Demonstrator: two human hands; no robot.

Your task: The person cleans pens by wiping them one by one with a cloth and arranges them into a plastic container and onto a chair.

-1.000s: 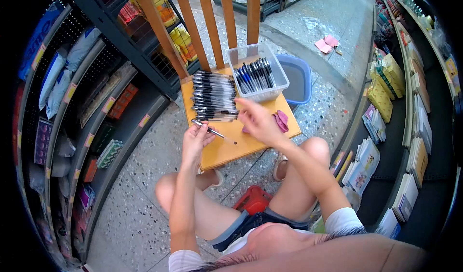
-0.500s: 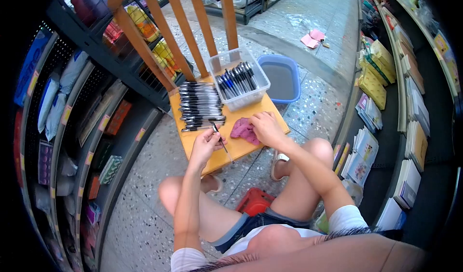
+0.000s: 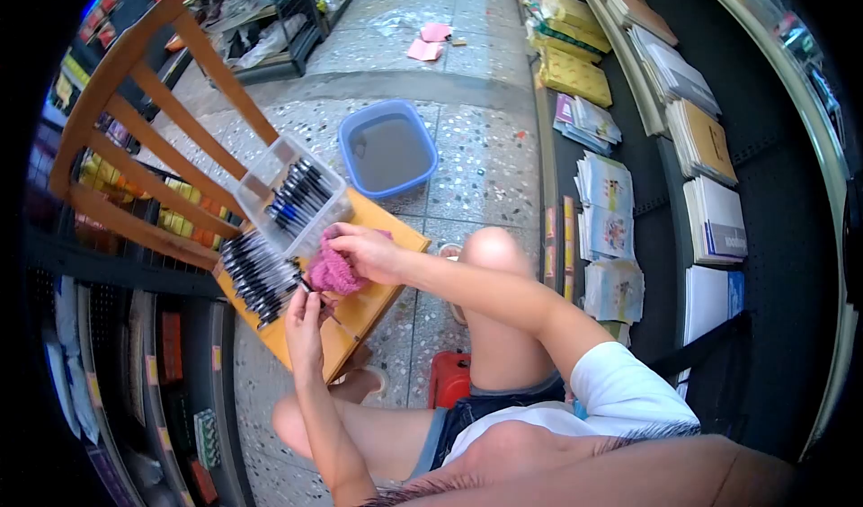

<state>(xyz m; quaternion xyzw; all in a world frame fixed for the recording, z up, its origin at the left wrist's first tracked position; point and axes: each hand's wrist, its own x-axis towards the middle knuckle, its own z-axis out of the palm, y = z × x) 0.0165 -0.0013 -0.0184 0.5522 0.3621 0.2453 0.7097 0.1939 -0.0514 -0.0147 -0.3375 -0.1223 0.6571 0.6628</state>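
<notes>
In my left hand (image 3: 307, 327) a slim black pen (image 3: 344, 328) is pinched between thumb and fingers, its tip end pointing down over the wooden chair seat (image 3: 385, 278). My right hand (image 3: 367, 251) grips a bunched pink cloth (image 3: 333, 271), which hangs right beside the upper end of the pen; whether they touch I cannot tell. To the left, a row of pens (image 3: 252, 278) with black ends lies side by side on the seat. Behind the cloth sits a clear plastic box (image 3: 334, 212) with more pens in it, mostly black and some blue.
Beyond the chair, a blue basin (image 3: 430, 170) of greyish water stands on the speckled floor. A red stool (image 3: 449, 379) is beneath me. Shelves of notebooks (image 3: 706, 143) run along the right, with more shelving on the left. Pink paper (image 3: 425, 50) lies farther off.
The view has swung to the right. My right hand has raised the pink cloth from the seat and brought it close to the pen, which my left hand still holds.
</notes>
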